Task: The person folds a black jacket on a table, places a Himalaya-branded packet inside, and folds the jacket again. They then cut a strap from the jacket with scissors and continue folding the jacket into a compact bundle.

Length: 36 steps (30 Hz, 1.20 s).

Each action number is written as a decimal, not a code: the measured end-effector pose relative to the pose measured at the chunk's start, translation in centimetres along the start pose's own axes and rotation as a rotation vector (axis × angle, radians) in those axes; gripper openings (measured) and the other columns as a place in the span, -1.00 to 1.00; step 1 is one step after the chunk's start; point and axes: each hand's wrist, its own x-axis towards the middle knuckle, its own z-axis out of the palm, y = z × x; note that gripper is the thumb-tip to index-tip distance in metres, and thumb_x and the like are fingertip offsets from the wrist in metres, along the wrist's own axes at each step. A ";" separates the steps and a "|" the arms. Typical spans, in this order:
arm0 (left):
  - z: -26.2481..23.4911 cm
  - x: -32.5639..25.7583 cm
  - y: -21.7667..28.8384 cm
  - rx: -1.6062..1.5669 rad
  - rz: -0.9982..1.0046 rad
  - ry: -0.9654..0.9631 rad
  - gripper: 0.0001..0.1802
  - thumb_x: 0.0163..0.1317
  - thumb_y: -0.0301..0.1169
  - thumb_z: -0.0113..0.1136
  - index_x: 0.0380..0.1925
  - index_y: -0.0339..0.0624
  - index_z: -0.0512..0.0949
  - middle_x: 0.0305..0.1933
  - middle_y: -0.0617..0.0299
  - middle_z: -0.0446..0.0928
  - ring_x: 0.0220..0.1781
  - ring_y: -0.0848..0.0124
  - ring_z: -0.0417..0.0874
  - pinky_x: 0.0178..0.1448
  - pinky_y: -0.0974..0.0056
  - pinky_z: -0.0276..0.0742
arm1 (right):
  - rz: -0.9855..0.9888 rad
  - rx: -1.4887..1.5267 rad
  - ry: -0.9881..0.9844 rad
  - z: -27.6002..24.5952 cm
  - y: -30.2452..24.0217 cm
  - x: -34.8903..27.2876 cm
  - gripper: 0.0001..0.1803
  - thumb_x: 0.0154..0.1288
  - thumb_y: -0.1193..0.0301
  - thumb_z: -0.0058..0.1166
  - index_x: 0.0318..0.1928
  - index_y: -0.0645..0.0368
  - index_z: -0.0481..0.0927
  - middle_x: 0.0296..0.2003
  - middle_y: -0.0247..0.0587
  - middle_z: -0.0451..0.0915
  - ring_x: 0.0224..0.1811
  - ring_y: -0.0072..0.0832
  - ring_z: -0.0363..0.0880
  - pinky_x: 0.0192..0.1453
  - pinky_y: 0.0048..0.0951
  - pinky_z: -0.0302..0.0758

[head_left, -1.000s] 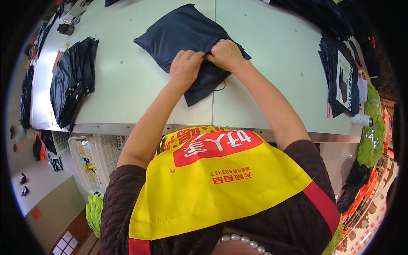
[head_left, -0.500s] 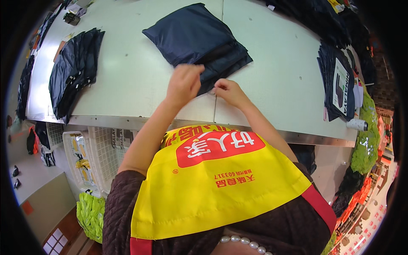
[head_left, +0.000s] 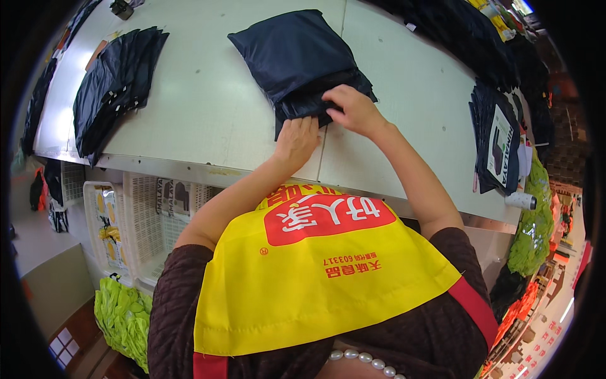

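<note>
A folded navy fabric piece [head_left: 297, 50], smooth and slightly shiny, lies at the middle of the table. Its near end is bunched in small folds. My left hand [head_left: 298, 144] is closed at the near edge, fingertips tucked against the cloth. From the right, my right hand [head_left: 356, 110] reaches over the same end, its thumb and fingers curled around a fold, fingertips partly hidden. The two hands are a short way apart.
Fanned stacks of dark folded pieces lie on the table [head_left: 202, 120], one at left [head_left: 117, 88], one at right [head_left: 495, 142] with a printed card on top. A white roll [head_left: 521, 201] sits at the right corner. Below the left edge are white plastic baskets [head_left: 142, 230] and yellow-green material [head_left: 123, 316].
My left hand has moved right and down to the cloth's near edge. My right hand has moved up and right, over the folds. The near end is bunched more.
</note>
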 end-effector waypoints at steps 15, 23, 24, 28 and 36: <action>-1.6 -2.5 -6.1 -0.124 0.345 0.182 -0.90 -0.02 -0.48 0.06 -0.43 -0.15 0.44 -0.32 0.20 0.45 -0.16 0.29 0.43 -0.06 0.25 0.37 | -0.152 -0.414 -0.186 0.3 -0.8 5.8 -0.95 0.05 0.57 -0.01 -0.46 0.16 0.49 -0.46 -0.12 0.53 -0.38 -0.20 0.58 -0.25 -0.28 0.55; -5.2 -2.0 -5.2 -0.051 0.068 -0.183 -0.89 0.06 -0.46 0.12 -0.47 -0.17 0.38 -0.46 0.10 0.53 -0.27 0.20 0.56 -0.01 0.18 0.32 | 0.058 -0.360 -0.298 0.0 -3.2 7.0 -0.90 0.01 0.59 -0.04 -0.51 0.20 0.55 -0.47 -0.02 0.60 -0.32 -0.09 0.61 -0.22 -0.21 0.55; -5.3 -2.2 -5.2 -0.061 0.074 -0.175 -0.88 0.05 -0.45 0.13 -0.49 -0.16 0.37 -0.49 0.10 0.52 -0.30 0.20 0.56 -0.04 0.18 0.32 | 0.071 -0.352 -0.300 0.1 -3.4 7.0 -0.90 0.00 0.59 -0.03 -0.52 0.20 0.56 -0.47 -0.01 0.60 -0.32 -0.08 0.61 -0.22 -0.21 0.55; -3.7 -3.7 -5.9 -0.143 0.067 -0.240 -0.90 0.07 -0.45 0.11 -0.47 -0.17 0.39 -0.48 0.10 0.53 -0.32 0.20 0.58 -0.05 0.17 0.32 | 0.092 -0.371 -0.325 1.2 -4.2 5.6 -0.95 -0.01 0.53 0.05 -0.46 0.19 0.55 -0.44 -0.04 0.59 -0.30 -0.12 0.59 -0.23 -0.23 0.55; -3.2 -2.8 -4.6 -0.139 0.009 -0.107 -0.83 0.12 -0.28 0.12 -0.47 -0.11 0.43 -0.50 0.12 0.56 -0.45 0.25 0.56 -0.20 0.20 0.30 | -0.227 -0.624 -0.049 4.3 -3.5 1.7 -0.92 0.00 0.45 0.06 -0.41 0.11 0.50 -0.41 -0.21 0.50 -0.32 -0.34 0.55 -0.32 -0.35 0.56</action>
